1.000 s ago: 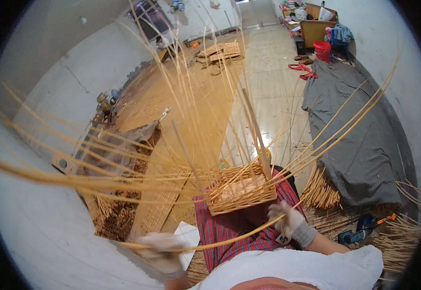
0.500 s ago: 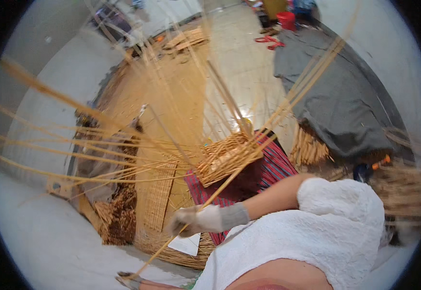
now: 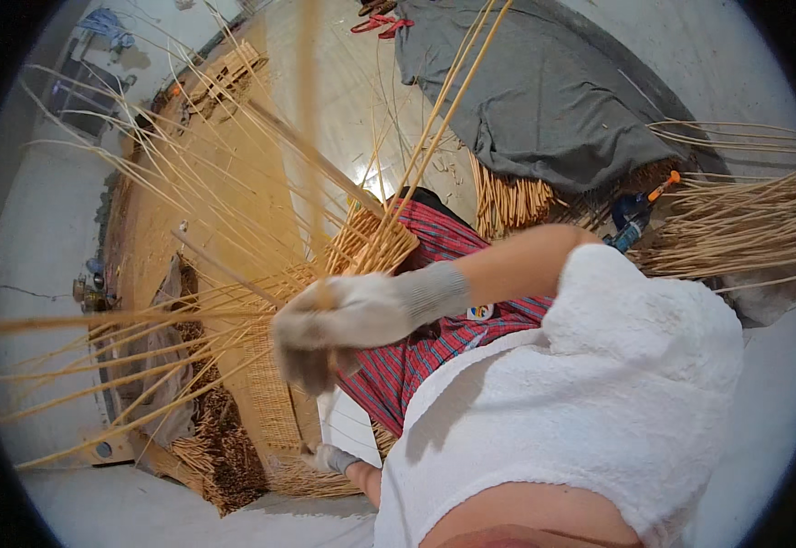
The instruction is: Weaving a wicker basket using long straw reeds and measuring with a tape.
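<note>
Room floor: pale tiles are running beside a tan ground sheet, which is probably lying there to catch scraps.
Covered stock: a grey cloth is draping over a bundle of cut rods, their ends poking out, perhaps to keep them clean or supple.
Right-hand side: a teal tool is lying near a spread of loose rods, seemingly within easy reach.
Basket: the wicker basket is resting on the striped cloth over the lap, just beyond the right hand; the thighs are likely serving as a bench, leaving both hands free.
Unwoven lengths: long rods are fanning out leftward and upward, apparently too long to lie within the basket's outline; a thick stick is slanting up beside them.
Right hand: this gloved hand is hanging in front of the basket, fingers curling but blurred. One blurred rod is crossing at the glove; I cannot tell whether the fingers are pinching it. Knit fabric is presumably sparing the skin from rubbing.
Left hand: the other gloved hand is sitting lower, just beside a white sheet; its fingers are barely showing, so I cannot tell its grip.
</note>
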The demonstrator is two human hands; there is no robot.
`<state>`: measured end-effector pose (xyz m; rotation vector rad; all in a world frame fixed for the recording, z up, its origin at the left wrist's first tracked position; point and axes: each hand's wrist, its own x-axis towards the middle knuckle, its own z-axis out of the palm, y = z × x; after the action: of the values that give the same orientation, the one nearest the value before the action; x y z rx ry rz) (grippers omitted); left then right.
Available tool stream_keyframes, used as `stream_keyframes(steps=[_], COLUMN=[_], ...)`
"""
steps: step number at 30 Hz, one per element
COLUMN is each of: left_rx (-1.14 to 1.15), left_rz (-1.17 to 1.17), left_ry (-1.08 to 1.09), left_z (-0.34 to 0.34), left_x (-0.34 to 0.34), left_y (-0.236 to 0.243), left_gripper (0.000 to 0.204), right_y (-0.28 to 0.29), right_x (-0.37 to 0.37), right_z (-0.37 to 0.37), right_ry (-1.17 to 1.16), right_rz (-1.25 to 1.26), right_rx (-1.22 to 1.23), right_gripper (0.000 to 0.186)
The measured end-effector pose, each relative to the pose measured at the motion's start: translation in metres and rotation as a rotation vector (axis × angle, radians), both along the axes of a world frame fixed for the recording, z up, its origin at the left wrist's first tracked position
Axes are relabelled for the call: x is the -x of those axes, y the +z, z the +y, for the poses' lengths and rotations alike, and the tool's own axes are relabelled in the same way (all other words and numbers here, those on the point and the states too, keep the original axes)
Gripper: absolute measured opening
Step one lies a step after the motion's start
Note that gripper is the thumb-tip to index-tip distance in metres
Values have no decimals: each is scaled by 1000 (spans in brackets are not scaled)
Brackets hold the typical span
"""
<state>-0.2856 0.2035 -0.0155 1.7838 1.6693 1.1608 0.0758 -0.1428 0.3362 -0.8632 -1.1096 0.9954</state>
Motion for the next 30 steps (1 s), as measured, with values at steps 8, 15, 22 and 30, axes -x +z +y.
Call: stream_keyframes(steps=[8, 15, 22, 30], left_rx=[179, 224, -144, -176], left_rz=[24, -22, 235, -111], left_ry=[-578, -875, -997, -242], left_z=[-34, -87, -107, -65], left_x=[-95, -143, -188, -169], left_y=[38, 101, 144, 89], left_gripper=[36, 46, 21, 39], right_y=[-69, -91, -192, -179], right_x=[-91, -176, -120, -39], right_z=[-105, -136, -62, 18], right_ry=[-912, -987, -384, 97], right_rz=[410, 571, 455, 486], right_rx=[6, -224, 333, 565], right_gripper=[48, 45, 75, 65])
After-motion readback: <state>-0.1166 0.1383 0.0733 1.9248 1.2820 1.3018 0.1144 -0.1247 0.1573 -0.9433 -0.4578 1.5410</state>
